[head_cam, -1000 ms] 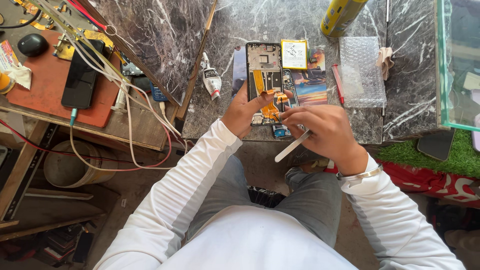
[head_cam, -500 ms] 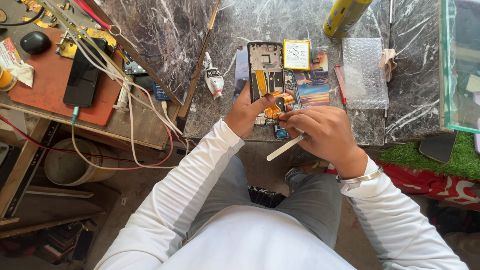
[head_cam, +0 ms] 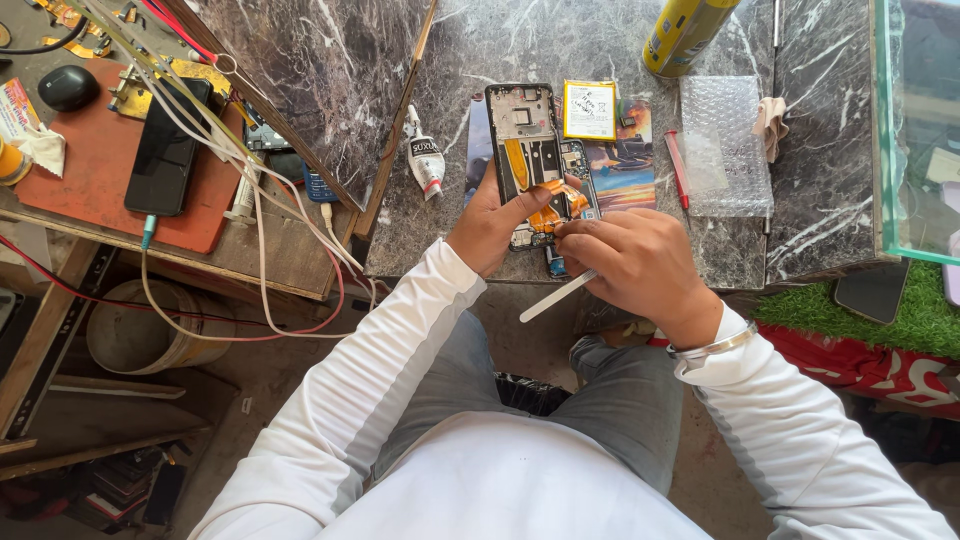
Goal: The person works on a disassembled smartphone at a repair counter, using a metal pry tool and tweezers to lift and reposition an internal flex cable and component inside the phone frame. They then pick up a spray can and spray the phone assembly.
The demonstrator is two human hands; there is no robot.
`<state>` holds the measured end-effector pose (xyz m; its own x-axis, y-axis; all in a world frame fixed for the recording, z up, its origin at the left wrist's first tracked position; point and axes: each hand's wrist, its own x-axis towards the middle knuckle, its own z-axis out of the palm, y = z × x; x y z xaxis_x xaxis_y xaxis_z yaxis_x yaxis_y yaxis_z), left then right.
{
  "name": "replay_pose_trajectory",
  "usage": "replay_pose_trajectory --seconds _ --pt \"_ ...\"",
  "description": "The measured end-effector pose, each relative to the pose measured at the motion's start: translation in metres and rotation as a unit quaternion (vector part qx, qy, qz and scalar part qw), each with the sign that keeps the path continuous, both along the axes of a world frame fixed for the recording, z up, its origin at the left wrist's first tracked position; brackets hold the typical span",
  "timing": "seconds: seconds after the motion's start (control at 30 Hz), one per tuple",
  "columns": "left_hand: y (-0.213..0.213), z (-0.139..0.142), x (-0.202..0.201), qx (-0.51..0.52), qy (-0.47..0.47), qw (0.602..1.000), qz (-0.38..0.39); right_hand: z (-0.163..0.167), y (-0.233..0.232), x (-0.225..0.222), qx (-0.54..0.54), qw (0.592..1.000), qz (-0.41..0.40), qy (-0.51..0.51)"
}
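While my right hand point(head_cam: 640, 265) is closing its fingers around a white stick point(head_cam: 558, 297), my left hand point(head_cam: 492, 225) is gripping the opened phone point(head_cam: 528, 150) on the marble table point(head_cam: 480, 60); beyond, a battery point(head_cam: 589, 110) is lying beside it.

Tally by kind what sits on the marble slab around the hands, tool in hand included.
Opened phone: 1
Flat battery: 1
Glue tube: 1
Yellow spray can: 1
Bubble wrap sheet: 1
Red pen: 1
White pry tool: 1
Total: 7
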<state>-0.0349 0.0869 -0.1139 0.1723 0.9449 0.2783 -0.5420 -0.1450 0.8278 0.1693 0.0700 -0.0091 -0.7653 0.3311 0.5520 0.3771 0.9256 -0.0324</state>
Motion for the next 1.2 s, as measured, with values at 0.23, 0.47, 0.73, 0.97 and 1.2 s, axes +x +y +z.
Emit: replay_pose_trajectory --seconds 0.23,0.47,0.73,0.97,1.2 --pt "-0.002 -0.001 -0.002 -0.011 0.010 1.000 0.006 -0.005 0.000 0.001 -0.009 0.999 0.012 0.038" --pt "-0.003 -0.006 -0.007 -0.012 0.008 1.000 -0.024 -0.003 0.008 -0.001 -0.091 0.987 -0.015 0.129" --pt "-0.004 -0.007 -0.009 -0.036 -0.005 0.999 -0.023 -0.001 0.008 0.002 -0.177 0.976 0.035 0.120" --pt "-0.005 -0.009 -0.008 -0.025 0.021 0.999 -0.022 -0.001 0.008 0.003 -0.226 0.966 0.031 0.122" --pt "-0.006 -0.002 -0.007 -0.021 0.005 0.999 -0.038 -0.006 0.010 0.007 -0.192 0.975 0.034 0.112"
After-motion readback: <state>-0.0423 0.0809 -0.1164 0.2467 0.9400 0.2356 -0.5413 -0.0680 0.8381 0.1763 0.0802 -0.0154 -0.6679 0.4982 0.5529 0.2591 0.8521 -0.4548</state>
